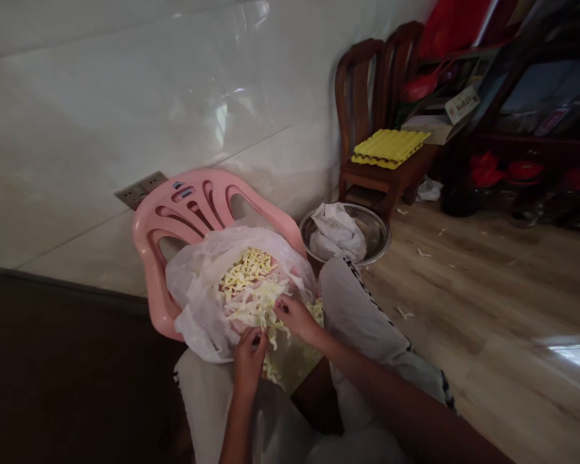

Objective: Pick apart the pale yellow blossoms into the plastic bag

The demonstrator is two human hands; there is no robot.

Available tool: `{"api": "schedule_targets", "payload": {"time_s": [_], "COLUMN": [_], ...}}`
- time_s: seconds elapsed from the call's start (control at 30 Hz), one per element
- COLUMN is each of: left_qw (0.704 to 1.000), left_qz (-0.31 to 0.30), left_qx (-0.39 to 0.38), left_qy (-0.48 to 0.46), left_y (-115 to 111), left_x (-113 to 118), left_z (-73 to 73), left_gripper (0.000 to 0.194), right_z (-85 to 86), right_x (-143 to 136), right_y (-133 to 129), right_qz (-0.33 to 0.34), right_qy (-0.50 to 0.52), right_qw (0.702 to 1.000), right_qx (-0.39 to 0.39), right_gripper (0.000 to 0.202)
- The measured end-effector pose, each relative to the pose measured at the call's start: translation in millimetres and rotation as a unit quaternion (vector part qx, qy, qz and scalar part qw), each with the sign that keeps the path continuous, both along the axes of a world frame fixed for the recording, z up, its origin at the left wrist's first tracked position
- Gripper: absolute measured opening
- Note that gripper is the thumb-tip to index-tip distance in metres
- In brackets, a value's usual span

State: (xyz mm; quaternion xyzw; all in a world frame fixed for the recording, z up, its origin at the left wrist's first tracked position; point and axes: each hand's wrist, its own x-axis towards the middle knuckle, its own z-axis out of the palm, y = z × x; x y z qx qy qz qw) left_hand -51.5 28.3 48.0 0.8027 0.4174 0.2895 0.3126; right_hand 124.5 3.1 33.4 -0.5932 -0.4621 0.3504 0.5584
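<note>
In the head view a white plastic bag lies spread open on the seat of a pink plastic chair. Inside it is a heap of small yellow pieces, with paler, whitish strips nearer to me. My left hand is at the bag's front edge, thumb and fingers pinched together by a pale strip. Just right of it, my right hand is over the pale strips with its fingers curled closed. Whatever sits between its fingertips is too small to make out. More pale bits lie below, between my knees.
A metal basin holding a crumpled white bag stands right of the pink chair. Behind it, a wooden chair carries yellow egg trays and an opened box. Scraps are scattered over the wood floor. A tiled wall rises behind.
</note>
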Motion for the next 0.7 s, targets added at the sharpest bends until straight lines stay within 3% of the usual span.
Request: {"api": "schedule_targets", "payload": {"time_s": [0.1, 0.17, 0.27, 0.4, 0.7], "left_qw": [1.000, 1.000, 1.000, 0.999, 0.995], "left_qz": [-0.002, -0.003, -0.012, -0.022, -0.002], "left_qx": [0.002, -0.002, -0.014, -0.023, -0.088], "left_qy": [0.004, 0.007, 0.011, 0.003, -0.046], "left_y": [0.0, 0.2, 0.5, 0.2, -2.7], "left_x": [-0.3, -0.2, 0.4, 2.0, 6.4], "left_z": [-1.3, -1.8, -1.8, -0.2, 6.8], "left_gripper": [0.029, 0.029, 0.029, 0.030, 0.033], "right_z": [3.9, 5.5, 6.3, 5.1, 9.1], "right_x": [5.1, 5.7, 1.1, -8.0, -10.6], "right_y": [-0.1, -1.1, -3.3, -3.9, -2.4], "right_qz": [-0.064, -0.066, -0.003, 0.082, 0.127], "right_qy": [-0.052, -0.086, -0.089, -0.016, 0.128], "right_qw": [0.996, 0.993, 0.994, 0.996, 0.984], "right_qx": [0.020, 0.045, 0.057, 0.022, -0.003], "right_gripper": [0.006, 0.005, 0.007, 0.014, 0.022]}}
